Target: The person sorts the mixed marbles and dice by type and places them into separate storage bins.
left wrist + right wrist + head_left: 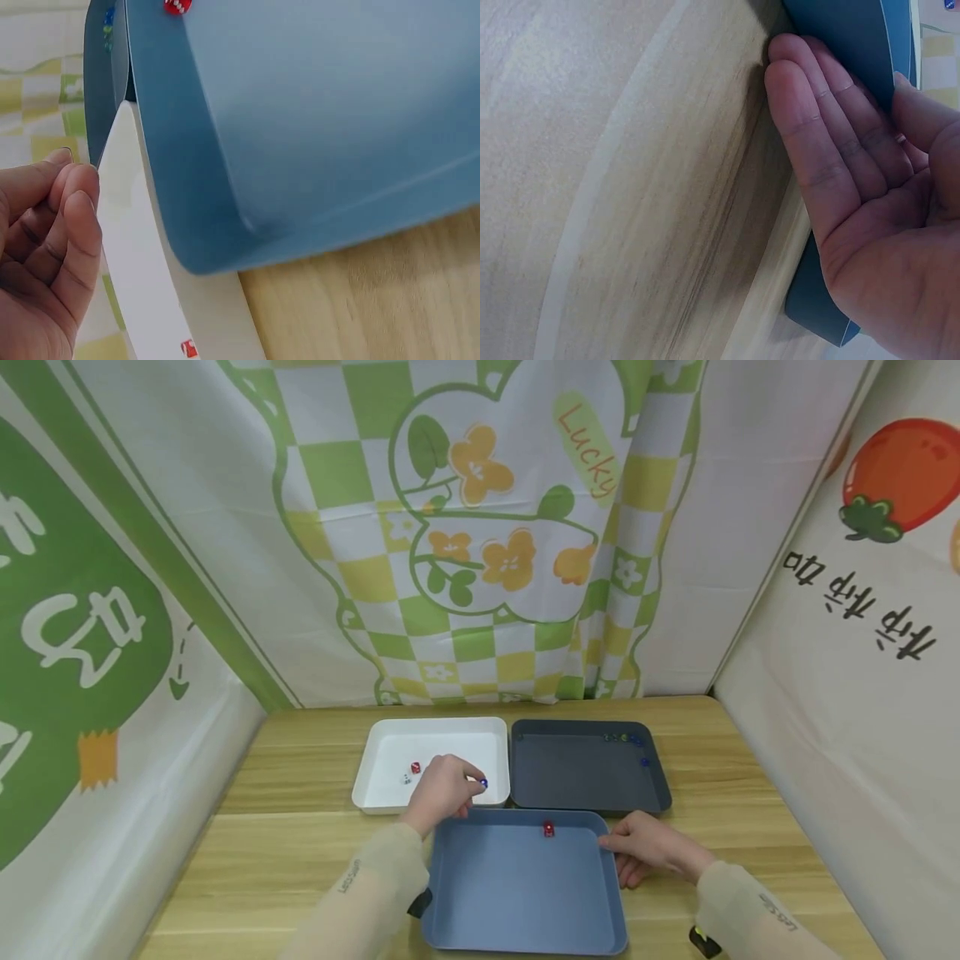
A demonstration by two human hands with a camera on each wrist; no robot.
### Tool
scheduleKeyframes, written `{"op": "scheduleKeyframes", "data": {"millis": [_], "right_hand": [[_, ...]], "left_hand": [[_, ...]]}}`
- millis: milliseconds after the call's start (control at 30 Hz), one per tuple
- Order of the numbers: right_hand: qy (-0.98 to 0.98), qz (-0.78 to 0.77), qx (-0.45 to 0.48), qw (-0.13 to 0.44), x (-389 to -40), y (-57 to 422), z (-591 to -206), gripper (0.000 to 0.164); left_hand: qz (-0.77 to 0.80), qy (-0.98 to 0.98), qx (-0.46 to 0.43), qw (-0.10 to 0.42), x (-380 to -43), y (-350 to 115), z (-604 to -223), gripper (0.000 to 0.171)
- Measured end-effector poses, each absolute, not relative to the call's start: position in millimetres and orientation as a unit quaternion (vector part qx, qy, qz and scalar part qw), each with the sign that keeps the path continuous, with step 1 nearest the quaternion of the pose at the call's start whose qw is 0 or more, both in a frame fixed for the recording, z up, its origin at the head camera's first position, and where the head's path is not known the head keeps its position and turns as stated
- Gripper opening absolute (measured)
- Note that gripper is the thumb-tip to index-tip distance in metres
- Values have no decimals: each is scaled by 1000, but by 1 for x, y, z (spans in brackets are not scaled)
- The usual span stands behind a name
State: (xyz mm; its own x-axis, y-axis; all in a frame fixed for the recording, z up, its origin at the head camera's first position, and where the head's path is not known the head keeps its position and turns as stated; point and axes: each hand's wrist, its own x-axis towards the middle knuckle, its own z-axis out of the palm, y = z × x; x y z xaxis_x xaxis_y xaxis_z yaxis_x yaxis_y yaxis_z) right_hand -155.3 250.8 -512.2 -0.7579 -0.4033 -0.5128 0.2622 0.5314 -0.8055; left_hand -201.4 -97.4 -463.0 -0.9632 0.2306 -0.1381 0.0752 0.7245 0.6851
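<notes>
My left hand (444, 789) is over the right part of the white tray (390, 739), pinching a small blue die (483, 783) at its fingertips. In the left wrist view the thumb and fingers meet, and the die is hidden behind them. My right hand (651, 846) grips the right wall of the blue tray (525, 893), the thumb on its rim and the fingers along the outer side. One red die (549, 829) lies inside the blue tray near its far wall. Another red die (416, 767) and a clear die (407, 779) are in the white tray.
A dark grey tray (577, 777) stands right of the white one, behind the blue tray. Small round green pieces (615, 738) and blue pieces (645, 762) lie in its far right part. The wooden table (300, 793) meets a patterned curtain (502, 652) at the back.
</notes>
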Motion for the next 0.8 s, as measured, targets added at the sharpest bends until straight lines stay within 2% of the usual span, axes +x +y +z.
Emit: {"op": "scheduleKeyframes", "data": {"millis": [367,800], "right_hand": [[803,-484,-51,345,-156,251,-514,34],[806,-482,-48,340,-155,251,-514,36]], "left_hand": [[377,922,26,87,-221,-121,-466,14],[363,927,-19,94,-247,-138,-482,17]]}}
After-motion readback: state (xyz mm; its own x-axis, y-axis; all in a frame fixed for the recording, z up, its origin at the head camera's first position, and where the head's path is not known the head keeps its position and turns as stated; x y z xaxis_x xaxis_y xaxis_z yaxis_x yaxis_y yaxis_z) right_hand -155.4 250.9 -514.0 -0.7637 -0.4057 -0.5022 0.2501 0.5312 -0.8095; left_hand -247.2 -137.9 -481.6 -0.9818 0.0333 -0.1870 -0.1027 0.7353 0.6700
